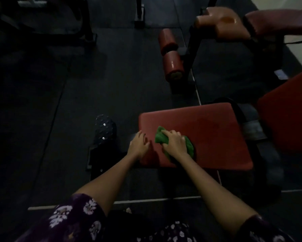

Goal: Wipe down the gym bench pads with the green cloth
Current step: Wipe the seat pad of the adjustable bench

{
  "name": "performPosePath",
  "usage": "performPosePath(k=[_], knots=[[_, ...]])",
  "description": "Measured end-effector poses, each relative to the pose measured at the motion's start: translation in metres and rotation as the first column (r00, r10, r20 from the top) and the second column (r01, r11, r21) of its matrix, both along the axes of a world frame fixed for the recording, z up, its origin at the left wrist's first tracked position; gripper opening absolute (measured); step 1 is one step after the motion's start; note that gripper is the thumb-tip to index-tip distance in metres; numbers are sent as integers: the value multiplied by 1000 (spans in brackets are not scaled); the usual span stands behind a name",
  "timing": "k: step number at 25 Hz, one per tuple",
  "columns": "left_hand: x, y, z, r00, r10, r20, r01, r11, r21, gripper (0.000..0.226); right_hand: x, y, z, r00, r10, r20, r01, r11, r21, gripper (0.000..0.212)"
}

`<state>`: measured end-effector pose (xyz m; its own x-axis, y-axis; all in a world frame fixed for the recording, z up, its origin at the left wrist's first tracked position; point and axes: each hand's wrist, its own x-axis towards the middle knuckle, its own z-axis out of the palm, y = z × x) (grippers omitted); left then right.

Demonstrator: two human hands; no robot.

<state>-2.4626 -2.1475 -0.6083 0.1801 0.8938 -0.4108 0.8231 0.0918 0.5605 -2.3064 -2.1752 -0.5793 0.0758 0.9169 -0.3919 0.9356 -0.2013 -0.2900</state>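
Our right hand (175, 143) is gripping the cloth (161, 137) on the pad (207, 130), fingers curled round it. Our left hand (139, 143) is resting on the pad's left edge, fingers relaxed

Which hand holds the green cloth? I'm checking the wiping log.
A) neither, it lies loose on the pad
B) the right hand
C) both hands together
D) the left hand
B: the right hand curls round the bunched green cloth on the flat red vinyl seat pad, while the left hand rests bare at the pad's edge.
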Motion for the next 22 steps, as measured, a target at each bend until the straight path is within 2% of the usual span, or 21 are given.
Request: performPosePath(k=[3, 5, 7, 9, 12, 16, 18, 20, 22], knots=[[10, 14, -65, 993, 111, 41, -115, 986, 119, 56, -18, -18, -82, 981, 122, 152, -144, 979, 144, 51], [16, 17, -102, 959, 190, 210, -228, 958, 173, 52, -20, -21, -118, 969, 112, 219, -169, 950, 264, 54], [20, 12, -125, 875, 263, 407, -368, 907, 206, 46, -18, -19, -140, 957, 62, 282, -191, 866, 461, 54], [21, 10, -132, 841, 257, 475, -404, 884, 236, 43, -17, -20, -146, 944, 14, 331, -215, 785, 581, 54], [16, 14, -146, 876, 157, 456, -344, 866, 363, 42, -15, -7, -155, 929, 39, 369, -284, 716, 638, 54], [18, 14, -147, 802, 169, 574, -412, 851, 326, 43, -6, 16, -156, 901, 185, 393, -416, 627, 658, 54], [18, 13, -147, 798, 171, 578, -412, 855, 315, 45, 0, 32, -147, 886, 247, 391, -447, 674, 588, 52], [16, 11, -148, 851, 130, 509, -342, 873, 348, 46, 4, 61, -132, 910, 225, 347, -373, 810, 453, 49], [14, 12, -146, 853, 137, 503, -327, 892, 312, 46, -1, 82, -123, 935, 174, 309, -288, 881, 375, 51]])
